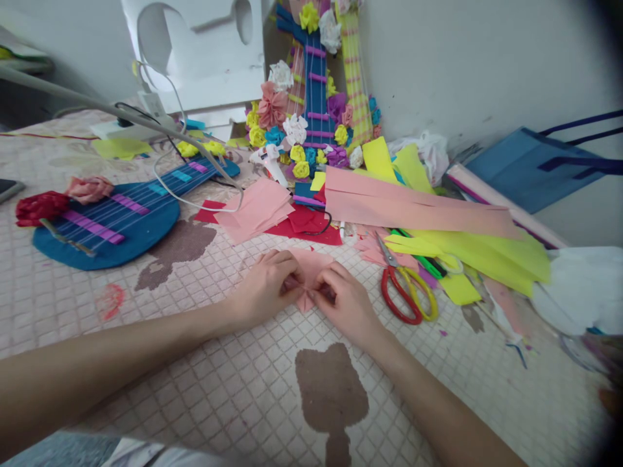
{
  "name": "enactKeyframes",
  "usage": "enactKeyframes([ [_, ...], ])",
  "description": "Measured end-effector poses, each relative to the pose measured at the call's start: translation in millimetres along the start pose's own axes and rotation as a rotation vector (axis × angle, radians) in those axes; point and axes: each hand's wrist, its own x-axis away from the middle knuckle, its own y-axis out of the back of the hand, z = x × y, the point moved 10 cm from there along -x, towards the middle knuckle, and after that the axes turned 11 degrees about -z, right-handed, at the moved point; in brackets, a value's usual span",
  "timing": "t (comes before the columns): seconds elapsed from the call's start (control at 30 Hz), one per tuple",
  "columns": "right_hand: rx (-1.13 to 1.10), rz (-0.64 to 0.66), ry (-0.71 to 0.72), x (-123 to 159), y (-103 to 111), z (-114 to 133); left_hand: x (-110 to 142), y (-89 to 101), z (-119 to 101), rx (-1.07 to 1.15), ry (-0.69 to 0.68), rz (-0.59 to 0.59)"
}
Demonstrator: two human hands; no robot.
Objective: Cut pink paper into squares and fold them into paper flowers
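Observation:
Between my two hands, just above the quilted-pattern table cover, is a pink crepe paper piece [310, 261], gathered at its middle. My left hand [267, 285] pinches its left side with thumb and fingers. On the other side my right hand [348, 301] pinches it too, the fingertips of both hands almost meeting. Part of the paper is hidden behind the fingers. A stack of cut pink paper sheets [257, 211] lies beyond my left hand. Scissors with one red and one yellow handle [409, 292] rest to the right of my right hand, blades slightly apart.
At left lies a blue guitar-shaped craft [141, 217] with paper roses. More decorated guitars [316, 97] lean at the back. A white glue gun [270, 162] stands near them, its cord [195, 194] looping forward. Long pink strips [413, 204] and yellow strips [491, 259] spread across the right.

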Motion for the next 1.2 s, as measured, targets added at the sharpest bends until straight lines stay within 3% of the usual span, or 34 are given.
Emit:
enactKeyframes([
  [0.83,0.030,0.019,0.019,3,-2,2,5,-1.9,-8,-0.021,-0.049,0.064],
  [1.2,0.031,0.019,0.010,3,-2,1,7,-2.5,-12,0.018,-0.051,0.216],
])
